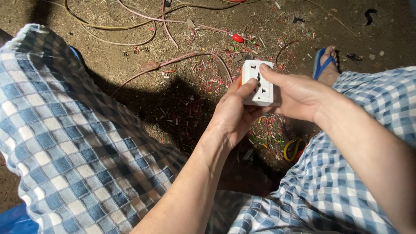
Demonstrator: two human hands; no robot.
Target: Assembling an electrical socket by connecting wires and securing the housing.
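A blue-and-white checked cloth (65,143) drapes both knees either side of the white wall socket (258,83). The left hand (234,115) grips the socket from below, thumb on its face; the right hand (294,95) clasps its right edge. Pink wires (173,60) trail beyond it, a red cap (237,38) farther off.

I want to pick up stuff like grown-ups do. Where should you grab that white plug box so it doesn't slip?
Probably by its two short side edges, coming in from left and right. The white socket box is a flat square block, so its sides give straight places to pinch. Here the left hand cups it from below, thumb on the face, and the right hand holds the other side.
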